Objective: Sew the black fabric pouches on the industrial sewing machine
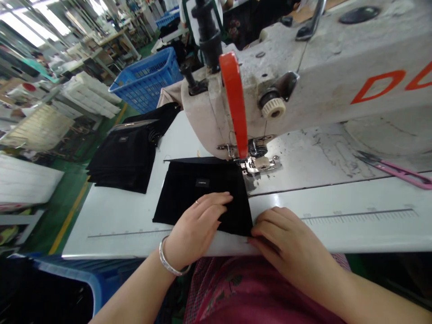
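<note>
A black fabric piece point(202, 202) is laid flat on the white sewing table point(111, 234), its far edge brought up to the presser foot point(259, 165) of an industrial sewing machine point(303, 58), with a small label point(202, 182) showing on its upper face. The left hand point(197, 227) is open and palm-down on the cloth, fingers spread slightly; the flat placement is taken to keep the layers smooth and stop them shifting. A silver bangle point(170, 257) is worn on that wrist. The right hand point(286, 245) is partly curled at the near corner of the piece, fingertips at its edge; whether the cloth is pinched cannot be told. That corner position is judged to steer the edge's alignment with the foot. An orange guard point(234, 103) stands above the foot. A stack of black fabric pieces point(123, 157) is kept on the table to the left, seemingly within easy reach. Pink-handled snips point(394, 172) are left at the right, apparently for ready use. A printed measuring scale point(357, 217) runs along the table, presumably for gauging lengths. A blue plastic crate point(145, 78) is placed beyond the table.
</note>
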Motion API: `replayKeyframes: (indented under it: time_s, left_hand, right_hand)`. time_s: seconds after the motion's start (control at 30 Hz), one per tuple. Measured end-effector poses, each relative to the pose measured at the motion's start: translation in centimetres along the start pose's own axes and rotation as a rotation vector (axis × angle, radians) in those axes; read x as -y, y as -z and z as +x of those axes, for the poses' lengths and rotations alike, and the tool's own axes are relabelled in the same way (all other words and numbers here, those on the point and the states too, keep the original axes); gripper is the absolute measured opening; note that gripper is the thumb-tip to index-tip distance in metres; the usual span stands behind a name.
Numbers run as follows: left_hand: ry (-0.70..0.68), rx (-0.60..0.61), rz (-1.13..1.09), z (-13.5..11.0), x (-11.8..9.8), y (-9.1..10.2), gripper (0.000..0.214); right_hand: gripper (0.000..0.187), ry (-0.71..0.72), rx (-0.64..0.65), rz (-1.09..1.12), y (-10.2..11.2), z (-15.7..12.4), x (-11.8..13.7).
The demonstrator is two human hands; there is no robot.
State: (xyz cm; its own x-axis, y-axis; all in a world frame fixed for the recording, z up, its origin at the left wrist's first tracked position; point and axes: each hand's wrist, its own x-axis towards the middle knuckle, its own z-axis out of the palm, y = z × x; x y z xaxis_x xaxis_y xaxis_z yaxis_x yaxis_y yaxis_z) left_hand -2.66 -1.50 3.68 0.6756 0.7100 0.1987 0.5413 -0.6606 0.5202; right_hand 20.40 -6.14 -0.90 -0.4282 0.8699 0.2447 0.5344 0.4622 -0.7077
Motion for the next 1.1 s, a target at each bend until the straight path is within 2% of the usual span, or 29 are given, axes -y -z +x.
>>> replayKeyframes:
  time_s: [0.17, 0.27, 0.4, 0.57, 0.63, 0.77, 0.87, 1.1]
  left_hand:
    - [-0.125, 0.024, 0.242, 0.2, -1.2, -1.7, 0.020]
    - [-0.129, 0.026, 0.337, -0.4, -1.4, -3.0, 0.027]
    - [-0.118, -0.048, 0.245, -1.0, -1.4, -4.0, 0.026]
    - [0.028, -0.192, 0.042, -0.9, -1.6, -4.0, 0.024]
    - [0.017, -0.220, 0.069, -1.0, -1.8, -4.0, 0.027]
    - [-0.100, -0.294, 0.176, -1.5, -2.1, -4.5, 0.033]
    - [-0.160, -0.238, 0.193, -1.8, -1.9, -5.0, 0.031]
    - [-0.157, -0.089, 0.189, -2.0, -1.7, -5.3, 0.029]
  right_hand:
    - [0.010, 0.056, -0.018, -0.017, 0.1, -0.3, -0.4]
    - [0.010, 0.084, -0.023, -0.046, 0.2, -0.4, -0.4]
    - [0.010, 0.134, 0.009, -0.092, 0.6, -0.7, -0.8]
    - [0.023, 0.325, 0.055, -0.185, 0.9, -0.8, -1.6]
    - [0.023, 0.356, 0.040, -0.198, 0.8, -0.8, -1.7]
    - [0.021, 0.366, 0.018, -0.199, 0.6, -0.8, -1.6]
    - [0.020, 0.361, 0.017, -0.220, 0.6, -0.9, -1.6]
    - [0.018, 0.377, 0.020, -0.187, 0.9, -1.8, -2.0]
